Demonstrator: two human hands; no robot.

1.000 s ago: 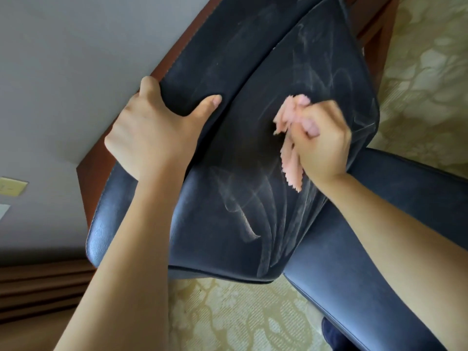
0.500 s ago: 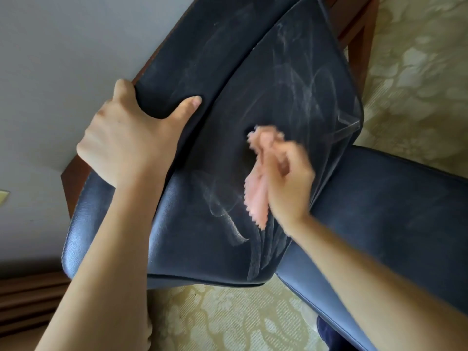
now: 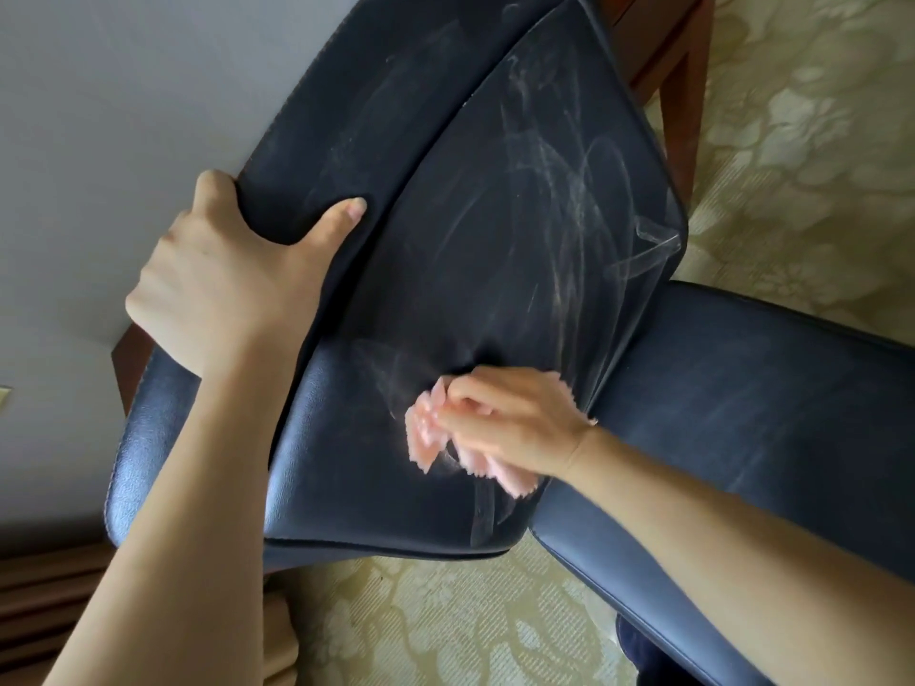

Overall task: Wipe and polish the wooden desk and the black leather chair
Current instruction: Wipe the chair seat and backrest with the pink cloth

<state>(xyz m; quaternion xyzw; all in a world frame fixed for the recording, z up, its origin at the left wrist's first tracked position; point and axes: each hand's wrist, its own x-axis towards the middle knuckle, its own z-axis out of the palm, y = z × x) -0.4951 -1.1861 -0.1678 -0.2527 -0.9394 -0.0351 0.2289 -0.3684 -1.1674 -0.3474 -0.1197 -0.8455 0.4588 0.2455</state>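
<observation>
The black leather chair fills the middle of the head view, its backrest streaked with pale wipe marks and its seat at the right. My left hand grips the top edge of the backrest, thumb on the front face. My right hand holds a bunched pink cloth and presses it against the lower part of the backrest, near the seat. Part of the cloth is hidden under my fingers.
The chair's reddish wooden frame shows at the top right and behind the backrest at the left. A pale patterned carpet lies under the chair. A grey wall stands to the left, with brown curtain folds at the bottom left.
My right hand has dragged the pink cloth down the backrest, from its upper middle to its lower part near the seat. My left hand keeps its grip on the top edge.
</observation>
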